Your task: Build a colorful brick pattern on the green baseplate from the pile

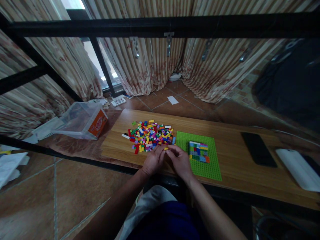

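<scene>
A heap of small bricks in many colours [150, 135] lies on the wooden table [232, 150]. To its right lies a green baseplate [208, 166] with a patch of mixed-colour bricks [198, 152] built on it. My left hand [153, 161] and my right hand [180, 161] meet at the near edge of the heap. The fingertips of both pinch a small yellow brick [165, 148] between them.
A black phone [258, 148] and a white object [297, 168] lie at the table's right end. A clear plastic box [81, 120] with an orange label lies on its side to the left. A black metal frame [165, 26] crosses overhead; curtains hang behind.
</scene>
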Demonstrator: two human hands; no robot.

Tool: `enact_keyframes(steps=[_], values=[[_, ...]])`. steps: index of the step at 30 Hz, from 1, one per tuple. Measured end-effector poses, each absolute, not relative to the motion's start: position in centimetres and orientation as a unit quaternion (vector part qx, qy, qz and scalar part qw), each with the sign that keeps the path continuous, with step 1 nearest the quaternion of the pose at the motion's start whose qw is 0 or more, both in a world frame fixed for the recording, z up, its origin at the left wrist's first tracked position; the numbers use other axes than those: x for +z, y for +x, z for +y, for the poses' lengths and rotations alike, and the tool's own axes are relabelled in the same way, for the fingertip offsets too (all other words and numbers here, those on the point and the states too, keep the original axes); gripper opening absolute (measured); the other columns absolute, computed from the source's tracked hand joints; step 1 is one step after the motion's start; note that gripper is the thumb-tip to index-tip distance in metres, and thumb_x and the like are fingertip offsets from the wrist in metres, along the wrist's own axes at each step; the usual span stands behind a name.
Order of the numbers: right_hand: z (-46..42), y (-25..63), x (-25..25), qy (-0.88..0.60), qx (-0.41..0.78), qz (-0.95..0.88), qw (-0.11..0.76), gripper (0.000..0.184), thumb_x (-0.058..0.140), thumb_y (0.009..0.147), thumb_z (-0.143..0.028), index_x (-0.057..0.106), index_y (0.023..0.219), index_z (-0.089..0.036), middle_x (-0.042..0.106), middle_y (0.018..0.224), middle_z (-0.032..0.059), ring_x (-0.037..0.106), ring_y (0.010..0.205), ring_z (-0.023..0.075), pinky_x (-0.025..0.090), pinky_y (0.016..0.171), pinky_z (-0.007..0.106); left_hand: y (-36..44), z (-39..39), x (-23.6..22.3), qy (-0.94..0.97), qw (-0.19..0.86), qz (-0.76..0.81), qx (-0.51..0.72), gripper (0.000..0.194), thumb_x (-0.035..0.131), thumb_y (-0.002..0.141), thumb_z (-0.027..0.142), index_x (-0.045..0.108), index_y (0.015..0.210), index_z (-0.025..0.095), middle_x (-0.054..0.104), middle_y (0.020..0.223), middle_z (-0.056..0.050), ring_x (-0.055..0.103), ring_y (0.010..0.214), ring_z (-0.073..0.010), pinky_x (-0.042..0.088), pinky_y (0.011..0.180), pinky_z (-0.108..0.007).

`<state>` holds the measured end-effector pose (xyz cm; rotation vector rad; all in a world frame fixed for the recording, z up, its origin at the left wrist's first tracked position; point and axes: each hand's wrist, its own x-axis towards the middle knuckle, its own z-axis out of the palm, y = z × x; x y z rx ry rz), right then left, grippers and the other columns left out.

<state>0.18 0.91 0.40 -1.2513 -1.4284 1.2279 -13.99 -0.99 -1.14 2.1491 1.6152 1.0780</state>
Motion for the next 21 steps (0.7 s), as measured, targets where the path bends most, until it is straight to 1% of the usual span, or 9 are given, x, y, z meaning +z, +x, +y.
enact_keyframes(steps=[5,9,13,16,21], values=[[0.9,-0.2,0.5,-0.511,0.493,-0.546,0.445,0.022,0.062,0.078,-0.036,0.073,0.09,-0.021,0.075,0.088,0.0038,0.068,0.081,0.0196,0.052,0.078,0.035,-14.0,-1.0,-1.2,0.745,0.111,0.545,0.368,0.029,0.036,0.097,0.02,0.061,0.112,0.016,0.067,0.104,-0.008,0.063,0.101,-0.0181,0.053,0.091,-0.034],[1.0,-0.3,0.8,-0.515,0.519,-0.517,0.446,0.023,0.064,0.075,-0.037,0.073,0.088,-0.02,0.074,0.079,0.003,0.066,0.068,0.0177,0.053,0.07,0.033,-14.1,-0.9,-1.2,0.749,0.104,0.546,0.361,0.028,0.036,0.097,0.02,0.061,0.11,0.016,0.068,0.102,-0.009,0.064,0.099,-0.0181,0.054,0.089,-0.034],[0.9,0.3,1.3,-0.516,0.524,-0.488,0.471,0.027,0.067,0.073,-0.039,0.073,0.09,-0.02,0.073,0.075,0.002,0.064,0.064,0.0162,0.052,0.065,0.031,-14.0,-0.8,-1.2,0.729,0.095,0.567,0.373,0.025,0.039,0.096,0.02,0.06,0.109,0.017,0.068,0.1,-0.008,0.064,0.097,-0.0185,0.054,0.087,-0.034],[0.8,2.2,1.9,-0.521,0.484,-0.513,0.481,0.027,0.065,0.076,-0.04,0.073,0.092,-0.021,0.073,0.08,0.0028,0.065,0.068,0.0167,0.052,0.068,0.032,-13.9,-0.7,-1.3,0.717,0.093,0.575,0.383,0.021,0.043,0.095,0.02,0.06,0.106,0.017,0.068,0.097,-0.007,0.065,0.094,-0.0182,0.054,0.085,-0.033],[1.6,8.8,2.6,-0.578,0.362,-0.548,0.484,0.03,0.063,0.079,-0.043,0.072,0.095,-0.019,0.073,0.096,0.0077,0.067,0.087,0.0214,0.051,0.082,0.038,-13.9,-0.5,-1.6,0.717,0.09,0.577,0.381,0.021,0.045,0.094,0.021,0.06,0.108,0.018,0.068,0.1,-0.007,0.064,0.096,-0.0185,0.053,0.087,-0.034]])
